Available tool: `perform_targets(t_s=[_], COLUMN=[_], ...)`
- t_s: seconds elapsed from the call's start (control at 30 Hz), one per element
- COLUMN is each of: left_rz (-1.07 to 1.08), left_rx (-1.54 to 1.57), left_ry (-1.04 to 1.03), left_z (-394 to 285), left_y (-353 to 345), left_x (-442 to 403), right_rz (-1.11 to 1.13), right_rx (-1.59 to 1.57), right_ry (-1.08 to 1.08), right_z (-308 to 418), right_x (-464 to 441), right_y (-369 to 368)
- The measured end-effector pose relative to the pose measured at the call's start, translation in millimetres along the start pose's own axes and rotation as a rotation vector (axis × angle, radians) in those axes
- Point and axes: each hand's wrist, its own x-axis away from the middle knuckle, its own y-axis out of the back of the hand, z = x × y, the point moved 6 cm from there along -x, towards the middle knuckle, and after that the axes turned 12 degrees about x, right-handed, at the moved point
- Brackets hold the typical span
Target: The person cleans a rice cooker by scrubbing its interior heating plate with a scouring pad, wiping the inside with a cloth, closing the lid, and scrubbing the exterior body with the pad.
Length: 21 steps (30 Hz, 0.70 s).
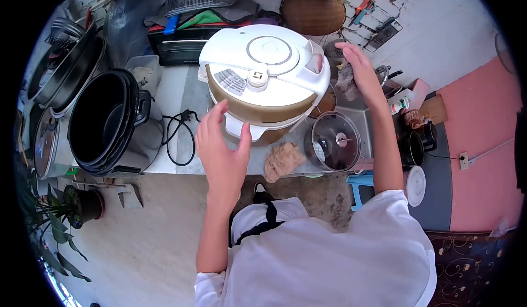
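Observation:
A large white electric pressure cooker [280, 60] with a tan-brown band stands on the counter, its lid on. My left hand [222, 142] is open beside the cooker's front handle, thumb and fingers spread, holding nothing. At the cooker's right side, my right hand [359, 71] is curled around a damp-looking grey cloth [346, 85]; its palm is turned toward the cooker and partly hidden. A crumpled beige cloth [283, 161] lies at the counter's front edge. Near it sits a clear blender-type bowl [333, 142] with a blade inside.
Stacked black inner pots [104, 123] and a black power cord [178, 137] are to the left. A toaster oven [174, 46] stands behind. To the right are a sink [357, 112] and a dark mug [413, 149]; a blue stool [359, 189] is below.

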Motion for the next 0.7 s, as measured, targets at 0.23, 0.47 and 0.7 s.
perform_targets(t_s=[0.23, 0.47, 0.7], left_rz=[0.351, 0.519, 0.386], left_rx=[-0.099, -0.724, -0.878], left_ry=[-0.411, -0.147, -0.105], left_z=[-61.2, -64.8, -62.0], left_y=[-109.4, -190.9, -208.3], left_x=[-68.0, -82.5, -92.1], right_rz=[0.024, -0.011, 0.049], right_rx=[-0.764, -0.713, -0.795], right_ry=[-0.43, -0.373, -0.321], right_z=[-71.2, -112.5, -101.9], right_x=[56.5, 105.1, 115.7], right_y=[-10.7, -82.0, -88.7])
